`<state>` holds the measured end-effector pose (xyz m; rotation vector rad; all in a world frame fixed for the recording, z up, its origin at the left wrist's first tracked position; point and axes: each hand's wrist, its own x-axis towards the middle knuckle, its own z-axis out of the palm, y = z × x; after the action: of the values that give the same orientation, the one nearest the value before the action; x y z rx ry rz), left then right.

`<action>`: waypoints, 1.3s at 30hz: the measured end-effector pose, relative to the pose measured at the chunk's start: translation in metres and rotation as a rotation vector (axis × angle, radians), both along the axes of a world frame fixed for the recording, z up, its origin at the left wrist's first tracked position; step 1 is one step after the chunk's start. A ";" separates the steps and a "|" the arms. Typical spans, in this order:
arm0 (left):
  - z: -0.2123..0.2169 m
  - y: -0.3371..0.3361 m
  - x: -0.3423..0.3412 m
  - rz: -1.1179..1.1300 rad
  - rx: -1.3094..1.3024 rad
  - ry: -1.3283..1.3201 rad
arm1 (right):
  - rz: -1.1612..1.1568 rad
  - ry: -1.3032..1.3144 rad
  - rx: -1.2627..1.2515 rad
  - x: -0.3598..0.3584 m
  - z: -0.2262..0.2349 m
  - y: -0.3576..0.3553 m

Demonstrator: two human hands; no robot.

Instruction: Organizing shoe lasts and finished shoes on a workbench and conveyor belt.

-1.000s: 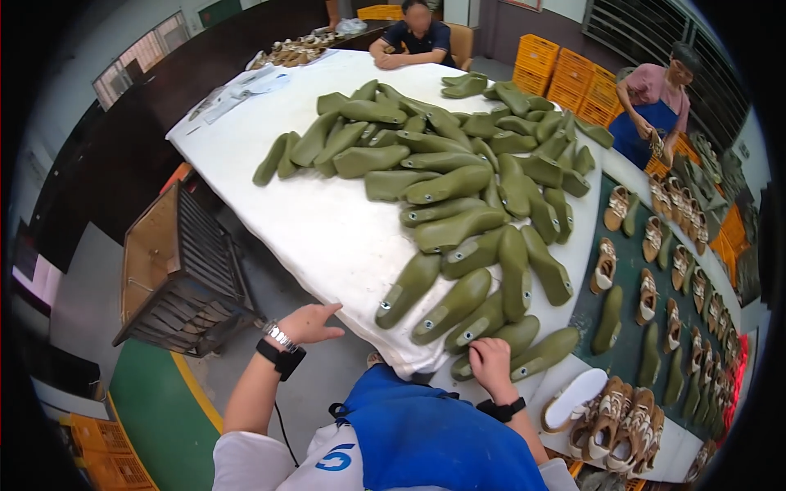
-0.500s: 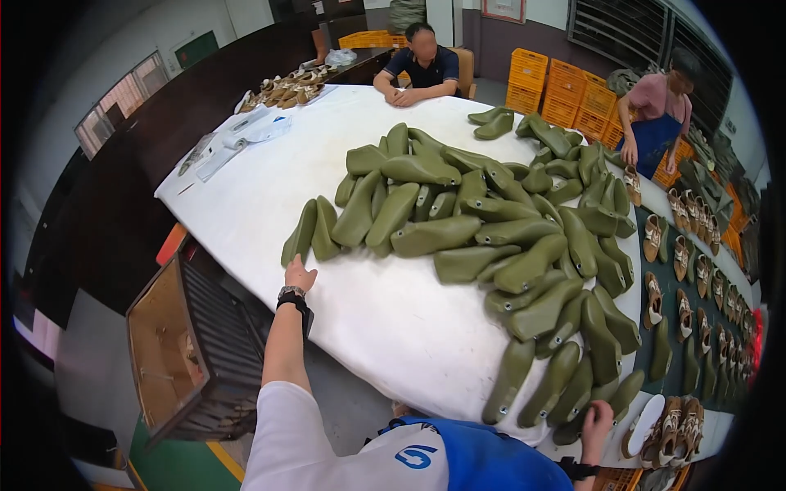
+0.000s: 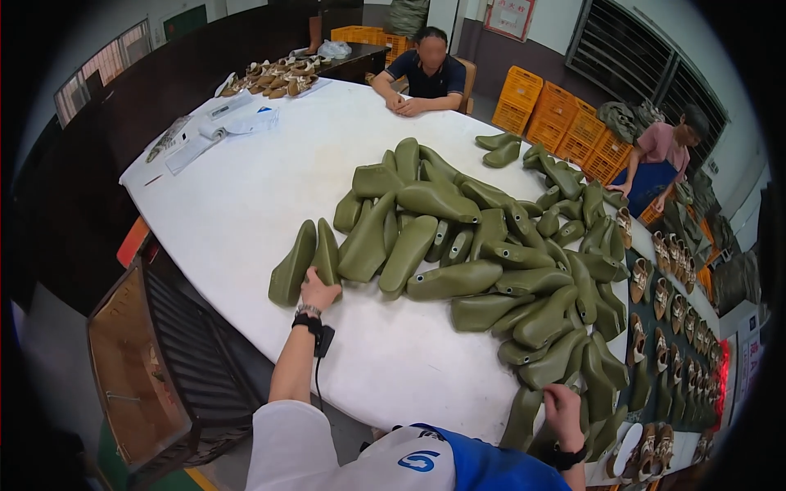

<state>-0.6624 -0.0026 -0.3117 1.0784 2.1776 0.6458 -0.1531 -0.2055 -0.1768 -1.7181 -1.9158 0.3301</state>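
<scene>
Green shoe lasts point(image 3: 456, 281) lie heaped across the white-covered table point(image 3: 393, 352). At the heap's left end two of them stand side by side: an outer shoe last point(image 3: 291, 266) and an inner shoe last point(image 3: 327, 250). My left hand point(image 3: 320, 291) is closed on the lower, near end of the inner one. Beside my apron, at the table's near edge, my right hand point(image 3: 565, 413) has its fingers curled at a shoe last point(image 3: 521, 419). Part of that grip is hidden behind the hand.
Rows of brown-and-white shoes point(image 3: 639, 281) stand on a green surface at right. More shoes point(image 3: 274, 78) and papers point(image 3: 214, 135) lie at far left. One person point(image 3: 426, 74) sits across; another point(image 3: 655, 159) stands at far right. Orange crates point(image 3: 553, 114) are stacked behind. A wooden cabinet point(image 3: 135, 360) stands at lower left.
My left hand has moved from the base of the outer shoe last to the inner one. My right hand has shifted up and left among the near lasts. The whole view has shifted a little.
</scene>
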 end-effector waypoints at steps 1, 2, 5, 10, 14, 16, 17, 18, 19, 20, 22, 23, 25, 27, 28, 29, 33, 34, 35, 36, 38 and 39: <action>-0.006 -0.020 0.004 -0.009 0.065 0.059 | 0.059 -0.007 0.001 -0.011 0.004 0.010; -0.012 -0.043 0.011 -0.026 0.127 0.118 | 0.111 -0.013 -0.001 -0.021 0.007 0.017; 0.002 -0.137 0.034 -0.050 0.190 -0.053 | 0.240 0.015 -0.075 -0.049 0.006 0.038; 0.055 -0.237 0.086 -0.084 -0.215 -1.077 | 0.484 0.111 -0.355 -0.074 -0.029 0.051; 0.037 -0.212 0.147 -0.591 -0.142 -0.949 | 0.477 0.232 -0.369 -0.088 -0.044 0.057; 0.036 -0.167 0.169 -0.740 -0.053 -0.742 | 0.414 0.246 -0.415 -0.080 -0.054 0.052; 0.034 -0.141 0.174 -0.744 0.309 -0.433 | 0.519 0.135 -0.375 -0.070 -0.067 0.048; 0.027 -0.108 0.167 -0.673 0.594 -0.105 | 0.639 0.024 -0.334 -0.064 -0.080 0.043; 0.025 -0.070 0.160 -0.566 0.639 0.186 | 0.649 0.010 -0.419 -0.056 -0.093 0.031; 0.040 -0.038 0.158 -0.513 0.597 0.577 | 0.640 -0.024 -0.634 -0.050 -0.095 0.020; 0.038 0.007 0.127 -0.488 0.425 0.598 | 0.557 0.150 -0.798 -0.052 -0.097 0.000; 0.035 0.017 0.123 -0.505 0.439 0.599 | 0.540 0.158 -0.787 -0.050 -0.096 -0.001; 0.029 0.030 0.116 -0.631 0.233 0.757 | 0.591 0.101 -0.801 -0.047 -0.094 -0.002; 0.040 0.036 0.106 -0.707 0.155 0.713 | 0.589 0.105 -0.797 -0.044 -0.100 0.000; 0.047 0.038 0.095 -0.755 0.126 0.708 | 0.617 0.096 -0.800 -0.046 -0.100 0.000; 0.051 0.041 0.079 -0.790 0.121 0.683 | 0.620 0.062 -0.854 -0.048 -0.097 0.005; 0.046 0.057 0.013 -0.680 0.159 0.595 | 0.679 0.099 -0.752 -0.059 -0.112 0.013; 0.042 0.062 0.011 -0.667 0.156 0.631 | 0.740 -0.010 -0.628 -0.068 -0.110 0.017; 0.040 0.068 0.010 -0.654 0.157 0.669 | 0.795 -0.118 -0.498 -0.077 -0.110 0.021; 0.036 0.075 0.012 -0.674 0.172 0.668 | 0.771 -0.117 -0.493 -0.084 -0.114 0.022; 0.023 0.099 0.029 -0.531 0.291 0.488 | 0.879 -0.249 -0.466 -0.098 -0.126 0.023; 0.006 0.107 0.002 -0.651 0.466 0.554 | 0.925 -0.283 -0.546 -0.108 -0.122 0.028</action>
<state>-0.6601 0.1040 -0.3061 2.3076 1.9264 0.5992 -0.2613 -0.1771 -0.2984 -1.0505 -2.9536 1.0682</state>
